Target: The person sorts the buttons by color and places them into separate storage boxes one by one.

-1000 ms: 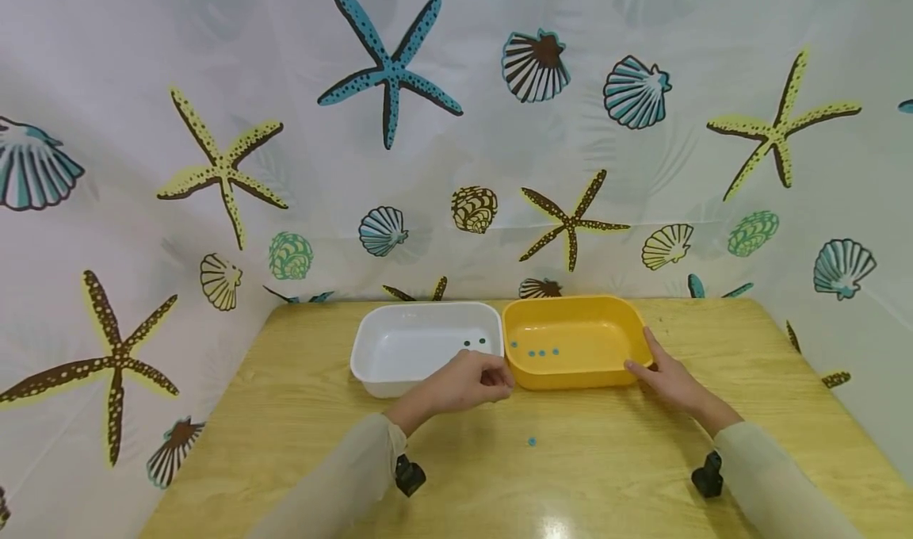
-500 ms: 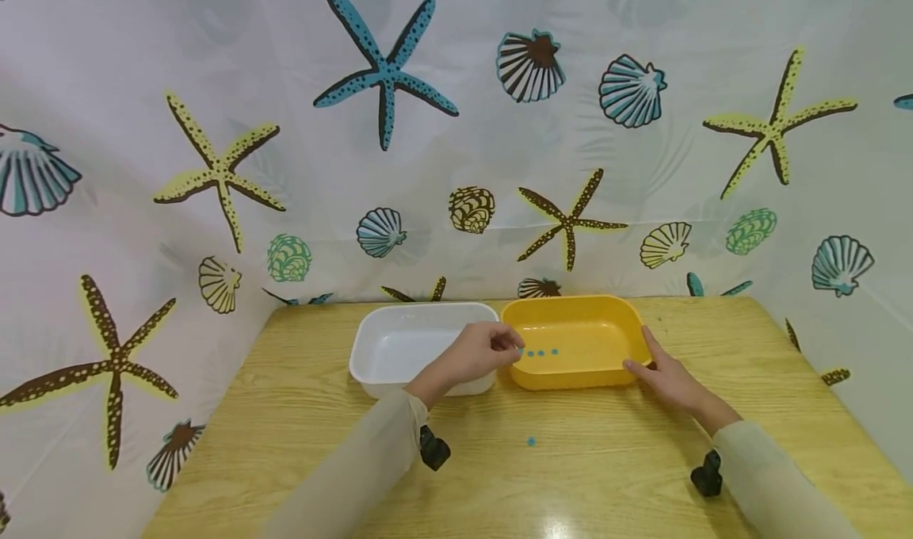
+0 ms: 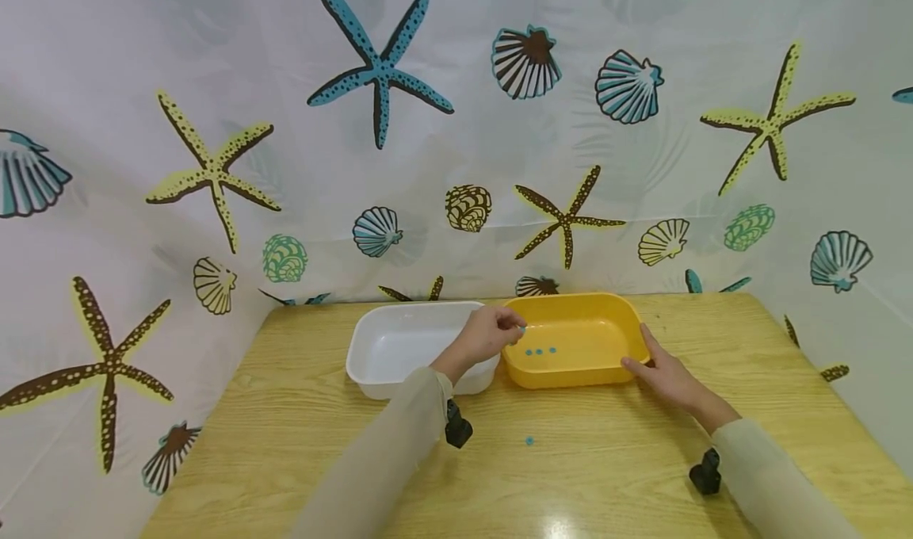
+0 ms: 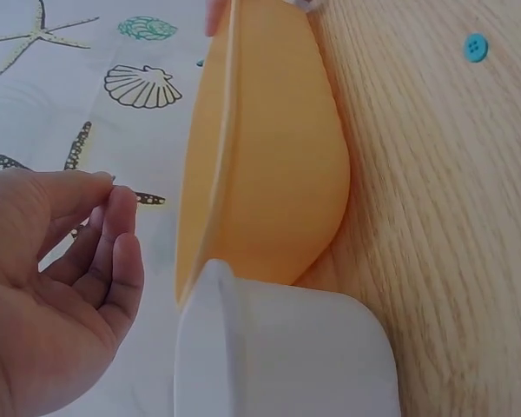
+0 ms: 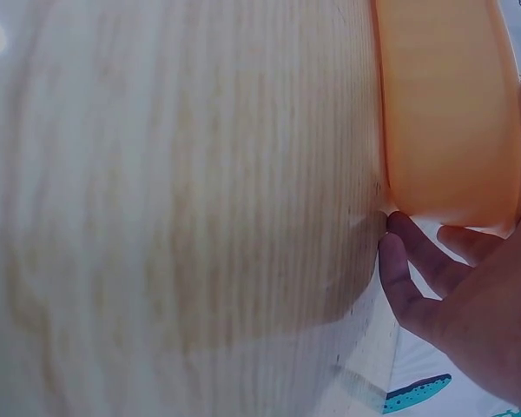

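In the head view my left hand (image 3: 487,334) is over the corner where the white and yellow bins meet. Thumb and forefinger pinch a small blue button (image 3: 522,330); only a speck of it shows in the left wrist view. Three blue buttons (image 3: 539,352) lie in a row on the floor of the yellow bin (image 3: 599,372). My right hand (image 3: 669,376) grips that bin's right end, thumb over the rim and fingers along the outside wall. Another blue button (image 4: 476,48) lies on the table in front of the bins.
The white bin (image 3: 371,380) stands directly left of the yellow one; its right end is partly hidden behind my left hand. The wooden table (image 3: 613,468) runs back to a curtain (image 3: 428,166) printed with shells and starfish.
My left hand has moved right and up from in front of the white bin to the yellow bin's left end, now with a blue button at the fingertips. The right hand stays put.
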{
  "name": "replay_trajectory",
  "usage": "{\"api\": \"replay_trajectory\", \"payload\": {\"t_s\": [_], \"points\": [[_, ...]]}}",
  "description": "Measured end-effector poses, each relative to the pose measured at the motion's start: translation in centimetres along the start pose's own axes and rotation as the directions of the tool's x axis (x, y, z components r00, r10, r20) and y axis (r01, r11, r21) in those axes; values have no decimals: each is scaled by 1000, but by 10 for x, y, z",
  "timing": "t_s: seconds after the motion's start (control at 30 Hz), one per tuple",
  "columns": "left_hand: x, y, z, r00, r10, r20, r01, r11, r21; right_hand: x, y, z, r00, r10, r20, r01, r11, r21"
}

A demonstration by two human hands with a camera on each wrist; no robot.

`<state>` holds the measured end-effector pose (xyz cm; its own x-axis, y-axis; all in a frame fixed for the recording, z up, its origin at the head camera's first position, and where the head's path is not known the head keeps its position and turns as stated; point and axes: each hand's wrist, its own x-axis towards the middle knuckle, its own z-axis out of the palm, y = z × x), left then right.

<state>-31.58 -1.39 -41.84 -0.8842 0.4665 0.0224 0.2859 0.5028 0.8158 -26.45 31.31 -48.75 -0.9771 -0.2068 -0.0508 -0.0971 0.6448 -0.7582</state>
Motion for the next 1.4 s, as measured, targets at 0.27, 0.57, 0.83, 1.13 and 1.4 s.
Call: {"api": "replay_trajectory", "payload": {"t_s": [0.27, 0.57, 0.83, 1.13, 1.4], "points": [[13, -4, 6, 1000, -16, -11, 17, 1000, 14, -1, -4, -2, 1000, 12, 3, -12, 1000, -7], [22, -13, 16, 997, -74, -27, 73, 997, -10, -1, -5, 0, 1000, 16, 9, -16, 1000, -2], [30, -13, 16, 995, -86, -45, 84, 995, -47, -1, -4, -1, 1000, 18, 4, -18, 1000, -6], [37, -16, 13, 994, -76, -76, 76, 997, -2, -1, -1, -1, 1000, 29, 6, -28, 1000, -2], [39, -17, 12, 992, -89, -85, 88, 996, -12, 1, 0, -1, 999, 40, 11, -40, 999, -1]]}}
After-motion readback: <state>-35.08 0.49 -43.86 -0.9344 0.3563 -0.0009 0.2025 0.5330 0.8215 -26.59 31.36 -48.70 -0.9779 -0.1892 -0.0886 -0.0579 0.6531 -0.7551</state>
